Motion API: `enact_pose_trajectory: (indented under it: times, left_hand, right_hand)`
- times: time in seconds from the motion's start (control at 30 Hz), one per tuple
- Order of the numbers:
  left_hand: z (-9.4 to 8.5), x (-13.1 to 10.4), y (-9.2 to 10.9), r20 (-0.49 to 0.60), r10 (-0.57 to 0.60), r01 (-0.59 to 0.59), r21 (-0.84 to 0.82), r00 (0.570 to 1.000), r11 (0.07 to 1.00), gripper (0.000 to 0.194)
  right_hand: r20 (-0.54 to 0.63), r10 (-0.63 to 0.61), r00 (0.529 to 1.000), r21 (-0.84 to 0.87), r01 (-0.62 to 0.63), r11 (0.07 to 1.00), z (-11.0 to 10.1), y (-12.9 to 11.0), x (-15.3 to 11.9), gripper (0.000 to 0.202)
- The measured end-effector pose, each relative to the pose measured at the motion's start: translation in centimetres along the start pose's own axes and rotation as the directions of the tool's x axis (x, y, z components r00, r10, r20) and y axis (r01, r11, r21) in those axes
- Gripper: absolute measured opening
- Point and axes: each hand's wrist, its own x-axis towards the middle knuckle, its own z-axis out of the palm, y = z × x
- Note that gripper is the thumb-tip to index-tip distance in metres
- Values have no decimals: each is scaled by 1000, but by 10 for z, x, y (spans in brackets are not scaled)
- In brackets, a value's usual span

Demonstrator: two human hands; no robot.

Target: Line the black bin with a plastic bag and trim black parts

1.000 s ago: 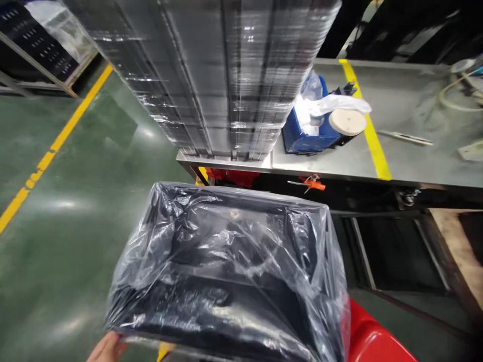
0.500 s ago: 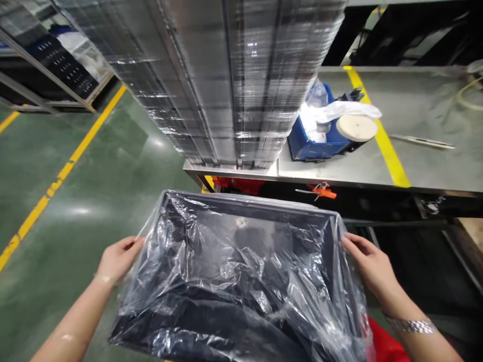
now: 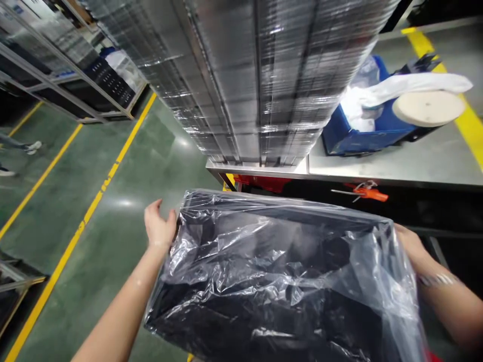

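A dark rectangular bin [image 3: 211,311] with clear plastic film [image 3: 260,281] over and around it fills the lower middle of the view. My left hand [image 3: 160,226] is beside the bin's far left corner, thumb and fingers apart, with nothing between them. On the other side, my right hand [image 3: 413,246] is against the far right corner, where the film is bunched. Its fingertips are hidden behind that corner, so their grip does not show. Wrinkles and shine run across the film, and the bin's dark inside shows through it.
Ahead rises a tall film-wrapped stack [image 3: 241,90] on a metal bench [image 3: 339,168]. A blue box [image 3: 350,141] with white material and a round cream disc [image 3: 428,108] stands beside it. An orange-handled tool [image 3: 372,193] hangs below the edge. Racks [image 3: 90,95] stand at left; a person's shoe [image 3: 33,147] shows.
My left hand has let go of the film and spread its fingers. The right hand has slipped further behind the right corner. The view has turned left, and the bin appears further right.
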Motion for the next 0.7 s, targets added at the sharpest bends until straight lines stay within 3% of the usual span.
enact_pose_trajectory:
  times: [0.03,0.07,0.1,0.13,0.17,0.2,0.23,0.27,0.37,0.43,0.5,0.53,0.57,0.6,0.63,0.67,0.7]
  left_hand:
    - [-4,-22,7,-46,137,-139,-29,989,990,39]
    - [-6,-46,14,-103,449,-458,-95,888,884,27]
    - [-6,-72,21,12,689,-674,-195,724,712,24]
    - [0,-97,26,189,828,-766,-314,528,561,28]
    - [9,-118,30,453,817,-744,-392,356,541,33]
    - [24,-136,32,693,685,-693,-379,226,613,48]
    - [42,-147,33,859,492,-663,-286,142,692,70]
    - [62,-154,34,950,293,-644,-158,106,748,84]
    - [117,-151,41,988,65,-618,36,140,785,81]
    - [129,-145,51,983,56,-605,64,177,793,67]
    - [113,-144,57,973,130,-594,10,193,805,52]
    - [96,-145,57,964,184,-588,-35,194,808,48]
    - [75,-144,52,941,254,-576,-82,224,813,45]
    - [52,-143,44,909,307,-566,-100,283,818,46]
    - [29,-140,32,854,346,-552,-85,388,829,52]
    - [6,-134,17,660,420,-510,-63,623,858,57]
    - [-14,-127,0,430,398,-447,16,811,894,61]
  right_hand:
    - [-11,43,999,-7,-43,999,-10,-1,-10,30]
    - [-28,76,997,-3,-76,997,-20,-2,-23,32]
    - [-50,92,994,6,-92,996,-30,-2,-37,35]
    - [-74,89,993,11,-88,996,-40,-3,-52,39]
    - [-91,77,993,18,-76,997,-48,-3,-68,44]
    - [-94,60,994,25,-58,998,-54,-3,-83,49]
    - [-84,41,996,35,-39,999,-57,-1,-97,52]
    - [-63,18,998,49,-15,999,-58,0,-109,55]
    - [5,-115,993,72,114,991,-52,11,-132,54]
    - [22,-202,979,40,201,979,-46,24,-139,54]
    - [61,-181,981,-4,182,983,-40,37,-143,62]
    - [100,-122,987,-19,125,992,-37,43,-145,67]
    - [148,-57,987,-24,61,998,-33,49,-147,69]
    - [193,-4,981,-21,9,1000,-29,52,-148,69]
    - [226,27,974,-11,-25,1000,-24,54,-150,67]
    - [241,35,970,8,-38,999,-18,55,-151,65]
    - [240,27,970,33,-36,999,-12,53,-152,63]
